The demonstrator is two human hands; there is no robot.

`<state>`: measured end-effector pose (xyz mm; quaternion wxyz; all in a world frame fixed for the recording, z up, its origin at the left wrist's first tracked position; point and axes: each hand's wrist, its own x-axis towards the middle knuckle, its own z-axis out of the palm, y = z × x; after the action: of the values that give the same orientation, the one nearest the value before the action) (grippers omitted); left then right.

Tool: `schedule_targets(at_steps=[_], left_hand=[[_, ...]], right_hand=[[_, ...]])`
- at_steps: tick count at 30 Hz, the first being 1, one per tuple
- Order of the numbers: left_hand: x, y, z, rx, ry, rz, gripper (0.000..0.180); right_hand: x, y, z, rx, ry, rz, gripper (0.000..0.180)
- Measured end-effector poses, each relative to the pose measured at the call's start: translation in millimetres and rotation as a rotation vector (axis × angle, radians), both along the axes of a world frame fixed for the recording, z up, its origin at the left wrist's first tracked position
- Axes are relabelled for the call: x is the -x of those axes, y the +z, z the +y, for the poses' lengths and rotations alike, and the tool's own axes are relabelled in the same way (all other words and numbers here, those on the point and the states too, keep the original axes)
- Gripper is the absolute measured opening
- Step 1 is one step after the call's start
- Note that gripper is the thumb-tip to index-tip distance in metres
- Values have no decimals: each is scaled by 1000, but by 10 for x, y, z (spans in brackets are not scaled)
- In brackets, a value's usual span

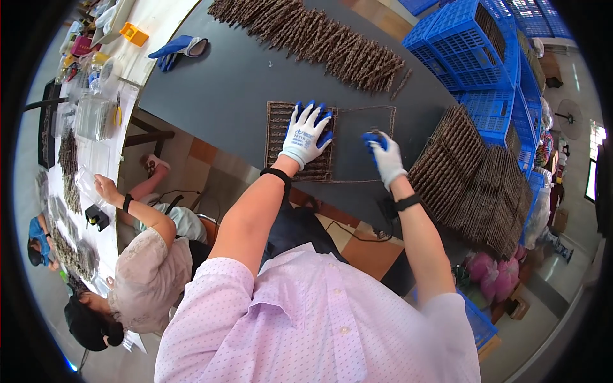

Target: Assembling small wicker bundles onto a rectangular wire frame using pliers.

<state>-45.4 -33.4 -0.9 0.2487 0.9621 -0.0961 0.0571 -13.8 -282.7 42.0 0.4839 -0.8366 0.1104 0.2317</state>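
Woven panel (pixel 278 131) at table (pixel 223 92) edge, room leftward; left grip (pixel 304 138) splayed, right grip (pixel 388 161) unclear

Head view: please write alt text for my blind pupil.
A gloved left hand lies spread on a rectangular frame partly filled with brown twisted strips; the gloved right hand is at its right edge. More strips lie beyond on the table, with stacked panels and blue crates at right.

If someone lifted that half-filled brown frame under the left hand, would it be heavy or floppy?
The brown frame is probably light, its bars being thin. Its open right half may flex, being unbraced; the left, filled with brown strips, is probably stiffer.
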Motion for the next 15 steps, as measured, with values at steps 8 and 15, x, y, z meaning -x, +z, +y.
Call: schedule_targets(at_steps=[8, 15], left_hand=[[-23, 46, -3, 27, -93, 10, 53], [-22, 66, -20, 70, -109, 30, 55]], right_hand=[[-490, 331, -420, -1046, -787, -21, 19], [-1869, -154, -714, -204, -724, 51, 21]])
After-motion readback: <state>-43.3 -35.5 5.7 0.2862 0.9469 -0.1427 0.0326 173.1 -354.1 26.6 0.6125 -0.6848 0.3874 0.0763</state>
